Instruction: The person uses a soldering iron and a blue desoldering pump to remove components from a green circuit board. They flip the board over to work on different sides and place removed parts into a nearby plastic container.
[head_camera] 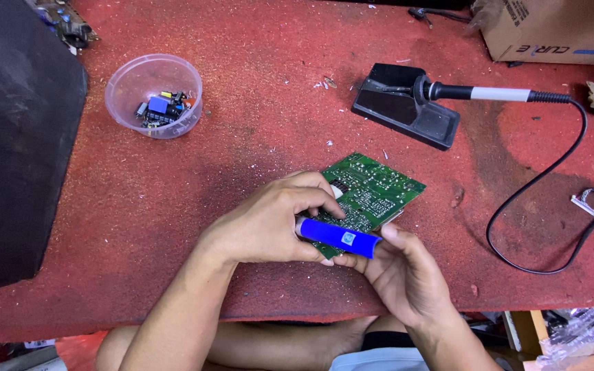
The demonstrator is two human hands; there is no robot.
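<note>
At the centre of the frame, over the red felt-like bench top (173, 206), both hands work on a green circuit board (379, 189), solder side up, speckled with silvery joints and pale tracks, tilted with its far corner toward the upper right. The left hand (269, 223) curls over the board's near left edge, fingers bent and closed on a blue cylindrical tool (338, 237) that lies across the board's lower corner. The right hand (400, 271) cups the board from beneath, thumb up against the blue tool's end. Upper right, a soldering iron (489, 93) rests in its black stand (407, 106); upper left, a clear plastic tub (154, 96) holds loose components.
</note>
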